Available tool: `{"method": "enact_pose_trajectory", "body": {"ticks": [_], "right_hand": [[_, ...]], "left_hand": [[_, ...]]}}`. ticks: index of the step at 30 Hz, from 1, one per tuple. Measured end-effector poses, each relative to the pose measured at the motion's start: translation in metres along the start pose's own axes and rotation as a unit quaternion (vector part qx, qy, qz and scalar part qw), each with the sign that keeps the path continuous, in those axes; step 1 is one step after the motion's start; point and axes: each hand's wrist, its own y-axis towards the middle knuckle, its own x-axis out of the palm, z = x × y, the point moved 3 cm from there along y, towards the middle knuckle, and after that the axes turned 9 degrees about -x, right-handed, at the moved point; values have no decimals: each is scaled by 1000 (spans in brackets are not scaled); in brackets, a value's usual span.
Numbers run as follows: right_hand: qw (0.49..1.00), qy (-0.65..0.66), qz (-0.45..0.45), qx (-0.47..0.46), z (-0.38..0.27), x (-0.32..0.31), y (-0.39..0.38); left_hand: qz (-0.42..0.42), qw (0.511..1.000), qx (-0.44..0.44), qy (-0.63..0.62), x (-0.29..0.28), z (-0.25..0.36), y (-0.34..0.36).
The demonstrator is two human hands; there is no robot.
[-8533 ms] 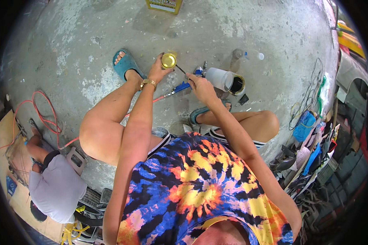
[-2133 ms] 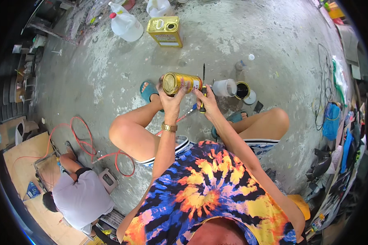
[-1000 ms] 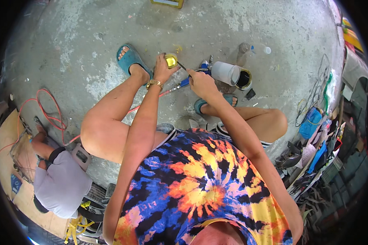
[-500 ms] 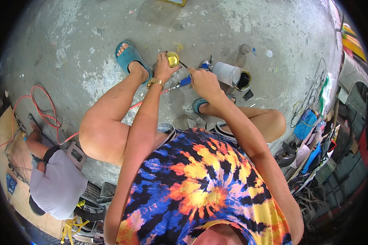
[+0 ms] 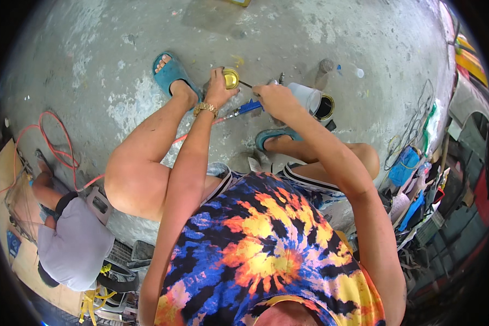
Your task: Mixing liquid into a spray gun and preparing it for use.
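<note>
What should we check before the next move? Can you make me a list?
1. Left hand holding the gold can: ok.
2. Right hand holding the thin dark tool: ok.
3. Its tip touching the can: cannot tell, too small to see.
4. White container standing upright: cannot tell, partly hidden.
5. Red hose clear of the left leg: not ok, it runs beneath.

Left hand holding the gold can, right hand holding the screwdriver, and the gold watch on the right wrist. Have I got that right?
Not quite: the gold watch is on the left wrist, as the head view shows. The left hand does hold the gold can, and the right hand the screwdriver.
</note>
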Motion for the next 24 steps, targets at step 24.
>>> {"method": "enact_pose_trajectory", "body": {"ticks": [24], "right_hand": [[987,137,82,27,8,20,-29]], "left_hand": [[5,999,48,13,-1,-1,3]]}}
